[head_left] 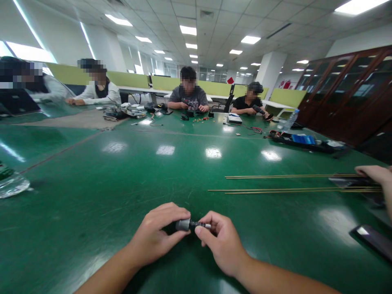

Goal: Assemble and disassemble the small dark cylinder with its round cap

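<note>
Near the front of the green table, my left hand [163, 226] grips the wide dark grey end of a cylindrical metal part [183, 225] between thumb and fingers. From that end a narrower, ringed black shaft points right and finishes in a silver tip [208, 226]. My right hand [218, 237] pinches this shaft between thumb and fingertips. Both hands are closed on the one piece, which lies roughly level. My fingers cover some of it, and I cannot tell its exact kind.
Several thin brass-coloured rods [275, 190] stretch in from the right, beside another person's hand [375, 173]. A black phone [372, 243] lies at the right edge. A clear bottle [12, 183] is at the left. Across the table sit several people, with tools and a black tray [294, 143].
</note>
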{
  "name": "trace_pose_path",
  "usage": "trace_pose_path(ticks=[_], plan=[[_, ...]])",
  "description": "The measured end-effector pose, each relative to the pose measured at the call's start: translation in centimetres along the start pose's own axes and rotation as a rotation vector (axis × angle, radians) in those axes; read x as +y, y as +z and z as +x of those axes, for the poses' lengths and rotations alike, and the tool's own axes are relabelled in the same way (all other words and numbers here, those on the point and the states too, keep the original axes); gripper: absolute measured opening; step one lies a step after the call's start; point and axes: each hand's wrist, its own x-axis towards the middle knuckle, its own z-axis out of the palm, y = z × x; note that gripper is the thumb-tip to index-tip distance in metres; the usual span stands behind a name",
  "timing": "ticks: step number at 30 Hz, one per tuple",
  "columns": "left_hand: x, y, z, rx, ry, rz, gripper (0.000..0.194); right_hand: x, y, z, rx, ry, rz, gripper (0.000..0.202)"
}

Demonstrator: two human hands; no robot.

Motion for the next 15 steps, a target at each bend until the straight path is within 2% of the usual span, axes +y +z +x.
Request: trace_pose_path(ticks=[15], plan=[[0.04, -0.14, 0.2, 0.018, -0.001, 0.009, 0.038, 0.15, -0.11, 0.07, 0.003, -0.006, 0.011, 0.02]])
